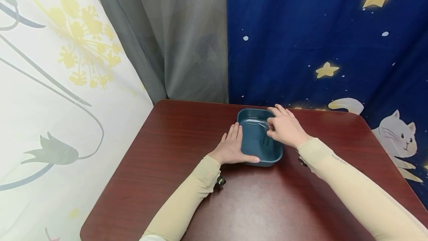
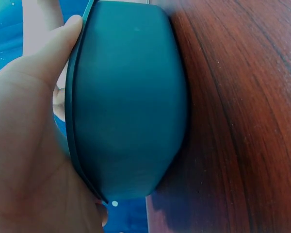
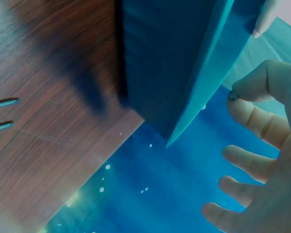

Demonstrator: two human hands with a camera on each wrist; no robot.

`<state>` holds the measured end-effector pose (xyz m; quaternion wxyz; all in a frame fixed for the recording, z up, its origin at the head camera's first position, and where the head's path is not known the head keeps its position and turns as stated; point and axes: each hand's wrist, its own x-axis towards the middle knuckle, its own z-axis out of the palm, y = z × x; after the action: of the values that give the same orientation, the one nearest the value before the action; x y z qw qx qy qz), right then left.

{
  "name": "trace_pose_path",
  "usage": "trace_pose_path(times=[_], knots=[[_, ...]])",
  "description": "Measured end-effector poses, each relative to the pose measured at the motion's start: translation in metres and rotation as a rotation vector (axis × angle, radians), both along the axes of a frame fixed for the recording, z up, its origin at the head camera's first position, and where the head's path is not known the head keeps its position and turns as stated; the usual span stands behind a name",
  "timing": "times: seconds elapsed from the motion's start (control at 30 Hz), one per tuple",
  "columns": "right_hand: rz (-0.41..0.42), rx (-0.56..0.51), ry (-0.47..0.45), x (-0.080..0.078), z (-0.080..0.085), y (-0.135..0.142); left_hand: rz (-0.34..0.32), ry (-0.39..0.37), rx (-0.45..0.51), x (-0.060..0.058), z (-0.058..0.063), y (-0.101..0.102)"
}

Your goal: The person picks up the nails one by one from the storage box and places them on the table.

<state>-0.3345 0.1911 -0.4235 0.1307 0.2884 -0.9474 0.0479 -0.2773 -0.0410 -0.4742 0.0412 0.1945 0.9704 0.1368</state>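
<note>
The right hand (image 1: 285, 128) hides part of the dark teal plastic tray's (image 1: 249, 116) inside; the tiny dark thing (image 3: 233, 95) pinched in its grip is too small to identify.

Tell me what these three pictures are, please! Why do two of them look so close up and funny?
A person wears three small cameras. One sits on the head and looks down at a dark red table. One sits on each wrist, so those pictures are very close.

On the table stands a teal tray. The left hand rests flat against its side; the left wrist picture shows that side filling the view. The right hand reaches over the tray. In the right wrist picture its thumb and finger pinch something tiny and dark; I cannot tell what it is. Behind hang curtains, one blue with stars.
</note>
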Motion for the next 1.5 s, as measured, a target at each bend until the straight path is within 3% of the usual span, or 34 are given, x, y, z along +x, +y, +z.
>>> trace_pose_path(times=[0.43,0.87,1.1,1.5], knots=[[-0.091,-0.063,-0.001,0.018,0.009,0.035,-0.001,0.020,0.018,0.000,0.002,-0.001],[-0.161,-0.120,-0.026,0.030,0.001,0.082,0.001,0.025,0.015,-0.004,-0.001,-0.002],[-0.208,-0.085,-0.073,0.033,-0.011,0.111,0.008,0.023,0.025,-0.003,0.001,-0.001],[-0.252,-0.026,-0.142,0.046,-0.050,0.140,0.003,-0.004,0.035,0.001,-0.002,-0.001]])
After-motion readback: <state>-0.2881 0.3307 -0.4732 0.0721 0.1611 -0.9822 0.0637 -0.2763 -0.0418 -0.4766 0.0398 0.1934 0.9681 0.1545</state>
